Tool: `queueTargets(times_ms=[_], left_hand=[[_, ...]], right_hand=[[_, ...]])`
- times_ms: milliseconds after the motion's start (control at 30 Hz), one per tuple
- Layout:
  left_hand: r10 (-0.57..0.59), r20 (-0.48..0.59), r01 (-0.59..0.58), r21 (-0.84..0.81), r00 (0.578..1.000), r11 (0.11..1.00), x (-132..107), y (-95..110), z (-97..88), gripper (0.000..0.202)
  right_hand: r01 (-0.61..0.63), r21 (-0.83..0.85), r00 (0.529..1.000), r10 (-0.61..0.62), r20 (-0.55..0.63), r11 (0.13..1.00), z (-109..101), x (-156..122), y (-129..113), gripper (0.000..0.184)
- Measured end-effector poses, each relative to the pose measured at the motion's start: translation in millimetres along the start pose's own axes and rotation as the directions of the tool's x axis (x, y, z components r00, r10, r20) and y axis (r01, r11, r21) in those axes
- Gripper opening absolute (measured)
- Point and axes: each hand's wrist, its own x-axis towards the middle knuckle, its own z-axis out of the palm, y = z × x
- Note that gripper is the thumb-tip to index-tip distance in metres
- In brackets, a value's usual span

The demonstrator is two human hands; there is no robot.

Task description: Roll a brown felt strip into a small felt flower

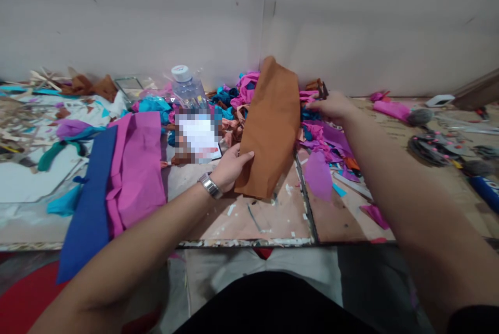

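My left hand (229, 168) pinches the lower left edge of a long brown fabric piece (271, 129), thumb on top. The piece stands tilted up over the table, its top end near the wall. To the right of it, my right hand (331, 107) reaches into a heap of crumpled pink, purple and blue scraps (315, 134). Its fingertips are blurred and partly lost among the scraps, so I cannot tell what they grip. Left of my left wrist lie a pink fabric piece (140, 168) and a dark blue one (91, 204) that hangs over the front edge.
Behind my left hand are a clear plastic bottle (187, 84) and a blurred-out phone-like screen (198, 136). Green-handled scissors (52, 156) lie left among offcuts. A dark pin-studded disc (429, 148) and a blue tube (485, 191) lie right. The wall (249, 17) borders the back.
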Motion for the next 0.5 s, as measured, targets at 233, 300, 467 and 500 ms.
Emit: queueTargets(times_ms=[233,300,467,500], left_hand=[[-0.178,0.088,0.179,-0.004,0.980,0.984,-7.8,5.0,1.6,0.043],[-0.198,0.089,0.199,-0.003,0.976,0.980,-8.2,5.3,1.0,0.042],[-0.162,0.067,0.163,-0.016,0.985,0.986,-5.4,5.3,0.3,0.042],[-0.135,0.059,0.137,-0.035,0.989,0.990,-4.4,5.3,0.5,0.042]], right_hand=[[0.124,-0.136,0.977,-0.145,-0.156,0.983,12.6,-18.2,8.3,0.014],[0.019,0.020,0.999,-0.020,0.038,1.000,23.9,-27.6,6.3,0.021],[-0.154,0.240,0.959,0.087,0.270,0.958,44.9,-40.7,-4.0,0.030],[-0.166,0.282,0.955,0.083,0.284,0.945,45.6,-41.1,-6.1,0.029]])
